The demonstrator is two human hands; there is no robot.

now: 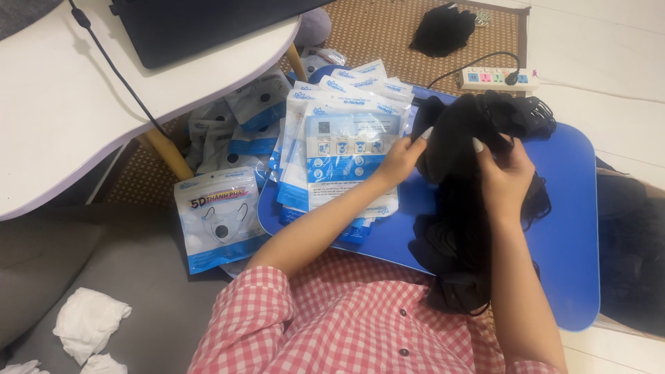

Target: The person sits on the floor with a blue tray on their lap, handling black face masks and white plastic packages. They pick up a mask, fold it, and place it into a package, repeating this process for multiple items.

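Both my hands hold a thick bundle of black face masks [457, 138] above a blue lap tray [568, 228]. My left hand [400, 161] grips the bundle's left edge. My right hand [504, 179] grips it from the near side, fingers curled over the top. More black masks [450, 242] lie piled on the tray beneath and trail toward my lap. A stack of white and blue plastic mask pouches [346, 149] rests on the tray's left end, right beside my left hand.
More filled pouches [218, 218] lie on the floor at left, under a white table [62, 111] carrying a laptop [201, 24] and its cable. A power strip [499, 78] and a black mask heap [443, 29] lie beyond. Crumpled white tissue [89, 322] lies on grey bedding.
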